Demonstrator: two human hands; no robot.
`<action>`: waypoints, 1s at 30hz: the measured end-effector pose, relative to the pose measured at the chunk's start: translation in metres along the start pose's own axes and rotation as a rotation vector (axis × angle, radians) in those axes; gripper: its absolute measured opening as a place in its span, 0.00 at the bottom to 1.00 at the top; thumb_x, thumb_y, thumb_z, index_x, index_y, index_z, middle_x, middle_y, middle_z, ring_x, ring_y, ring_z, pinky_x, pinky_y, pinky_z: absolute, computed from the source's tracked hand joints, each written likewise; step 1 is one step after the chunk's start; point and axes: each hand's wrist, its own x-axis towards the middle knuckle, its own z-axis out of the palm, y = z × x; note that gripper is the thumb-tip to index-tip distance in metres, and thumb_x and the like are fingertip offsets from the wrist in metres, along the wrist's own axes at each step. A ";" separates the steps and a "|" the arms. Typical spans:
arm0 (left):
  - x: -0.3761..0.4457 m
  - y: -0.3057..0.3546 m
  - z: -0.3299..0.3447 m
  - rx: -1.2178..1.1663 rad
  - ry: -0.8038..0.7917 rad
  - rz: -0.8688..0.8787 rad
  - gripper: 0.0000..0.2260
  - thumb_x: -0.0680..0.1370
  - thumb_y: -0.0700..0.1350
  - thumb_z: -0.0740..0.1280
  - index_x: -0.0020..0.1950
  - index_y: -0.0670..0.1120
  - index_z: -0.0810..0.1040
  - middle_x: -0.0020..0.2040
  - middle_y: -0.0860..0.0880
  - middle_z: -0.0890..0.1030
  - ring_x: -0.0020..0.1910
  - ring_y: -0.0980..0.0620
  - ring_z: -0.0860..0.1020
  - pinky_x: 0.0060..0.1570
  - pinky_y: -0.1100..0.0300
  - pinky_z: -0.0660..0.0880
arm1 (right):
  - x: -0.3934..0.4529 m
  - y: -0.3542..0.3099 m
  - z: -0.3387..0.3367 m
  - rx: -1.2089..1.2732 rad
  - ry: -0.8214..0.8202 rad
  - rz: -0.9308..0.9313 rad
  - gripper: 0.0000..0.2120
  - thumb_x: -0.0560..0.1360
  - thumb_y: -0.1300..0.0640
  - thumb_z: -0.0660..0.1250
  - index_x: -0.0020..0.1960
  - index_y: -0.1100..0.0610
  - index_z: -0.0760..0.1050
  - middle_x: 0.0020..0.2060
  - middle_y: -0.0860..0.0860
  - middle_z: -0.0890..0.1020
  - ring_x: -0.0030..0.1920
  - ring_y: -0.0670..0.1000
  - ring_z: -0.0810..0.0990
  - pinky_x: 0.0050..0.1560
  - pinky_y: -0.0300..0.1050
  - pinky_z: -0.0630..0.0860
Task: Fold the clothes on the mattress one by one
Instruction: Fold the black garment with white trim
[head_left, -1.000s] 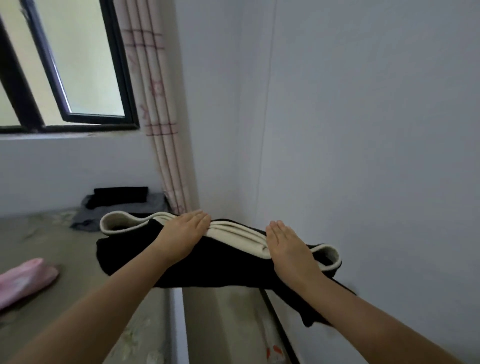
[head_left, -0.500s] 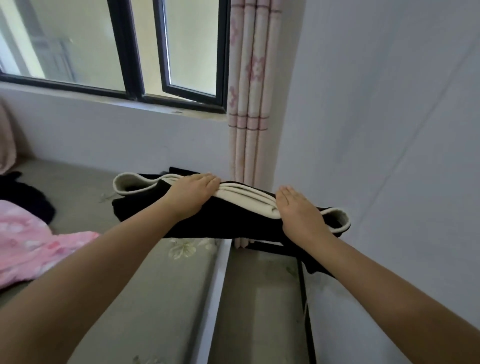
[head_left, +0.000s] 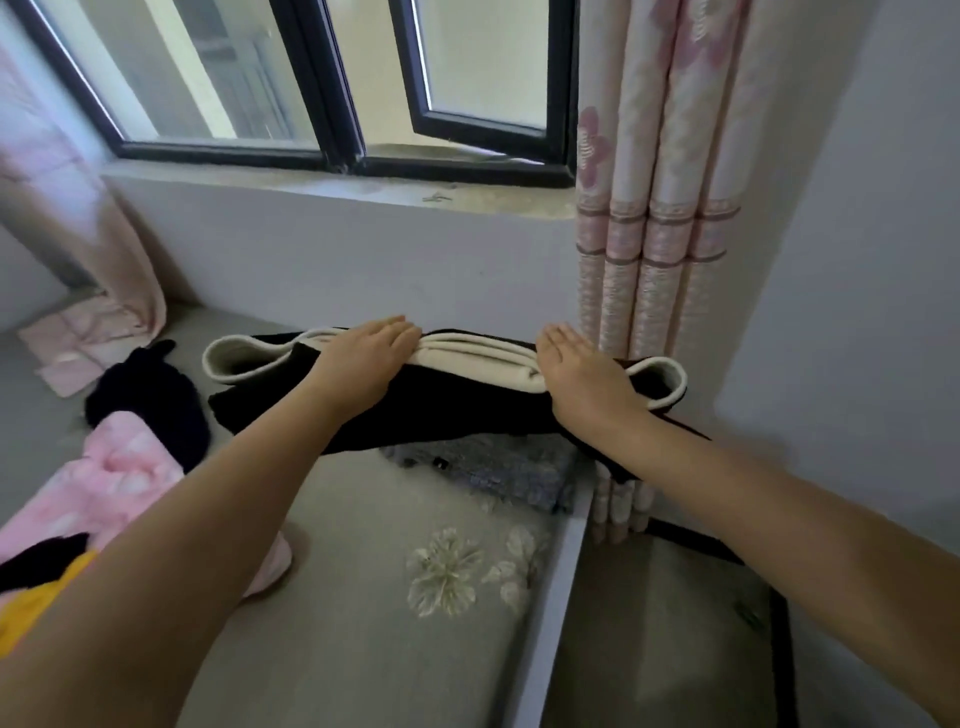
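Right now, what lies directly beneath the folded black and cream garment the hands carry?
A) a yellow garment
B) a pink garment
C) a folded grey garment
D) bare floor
C: the folded grey garment lies on the mattress just below the black and cream garment.

My folded black garment with cream lining (head_left: 447, 400) hangs level above the far end of the mattress (head_left: 363, 623); a grey folded piece (head_left: 498, 467) lies under it, with pink (head_left: 109, 488), black (head_left: 150, 400) and yellow (head_left: 31, 603) clothes heaped at left
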 end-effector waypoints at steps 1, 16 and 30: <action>0.016 -0.011 0.011 -0.025 0.017 0.003 0.22 0.75 0.32 0.58 0.69 0.34 0.63 0.70 0.37 0.65 0.71 0.41 0.63 0.69 0.53 0.58 | 0.023 0.007 0.011 -0.001 -0.008 -0.005 0.27 0.76 0.67 0.50 0.74 0.66 0.46 0.74 0.62 0.51 0.75 0.56 0.50 0.73 0.46 0.43; 0.215 -0.118 0.194 0.035 -0.137 0.098 0.21 0.76 0.35 0.54 0.69 0.33 0.63 0.70 0.35 0.65 0.69 0.40 0.65 0.69 0.55 0.60 | 0.231 0.047 0.159 -0.165 0.062 -0.071 0.22 0.64 0.66 0.67 0.59 0.68 0.75 0.58 0.64 0.78 0.59 0.60 0.77 0.56 0.57 0.74; 0.114 -0.008 0.396 -0.197 -0.617 -0.341 0.30 0.80 0.45 0.52 0.74 0.41 0.36 0.75 0.43 0.38 0.74 0.47 0.38 0.72 0.54 0.41 | 0.133 0.032 0.382 -0.046 -0.713 -0.175 0.36 0.78 0.43 0.51 0.74 0.57 0.35 0.73 0.58 0.35 0.73 0.59 0.34 0.70 0.60 0.35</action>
